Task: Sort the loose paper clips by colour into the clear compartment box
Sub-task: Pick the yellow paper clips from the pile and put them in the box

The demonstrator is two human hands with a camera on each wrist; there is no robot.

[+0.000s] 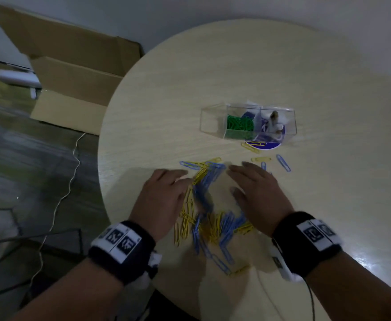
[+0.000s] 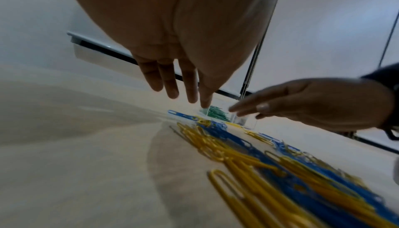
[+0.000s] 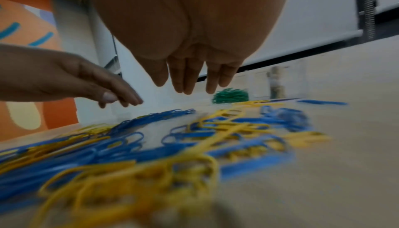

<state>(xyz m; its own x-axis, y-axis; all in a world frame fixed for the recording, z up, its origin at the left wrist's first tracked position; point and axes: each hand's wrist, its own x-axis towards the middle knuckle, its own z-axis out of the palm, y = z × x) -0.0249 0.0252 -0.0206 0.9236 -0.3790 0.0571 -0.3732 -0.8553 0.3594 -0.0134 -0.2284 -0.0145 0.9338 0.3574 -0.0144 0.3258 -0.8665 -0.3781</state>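
Observation:
A mixed heap of blue and yellow paper clips (image 1: pixel 210 216) lies on the round wooden table (image 1: pixel 213 77), near its front edge. My left hand (image 1: pixel 164 195) hovers palm down at the heap's left side, fingers straight, holding nothing. My right hand (image 1: pixel 257 193) hovers the same way at the heap's right side, also empty. Beyond them stands the clear compartment box (image 1: pixel 247 122); green clips (image 1: pixel 239 125) fill one compartment. The wrist views show both palms just above the clips (image 2: pixel 280 163) (image 3: pixel 151 146), fingers (image 2: pixel 170 86) (image 3: pixel 185 81) stretched toward the box.
A few stray yellow and blue clips (image 1: pixel 282 162) lie between the heap and the box, some on a round blue sticker (image 1: pixel 266 144). An open cardboard box (image 1: pixel 74 77) and a white cable (image 1: pixel 58 200) are on the floor to the left.

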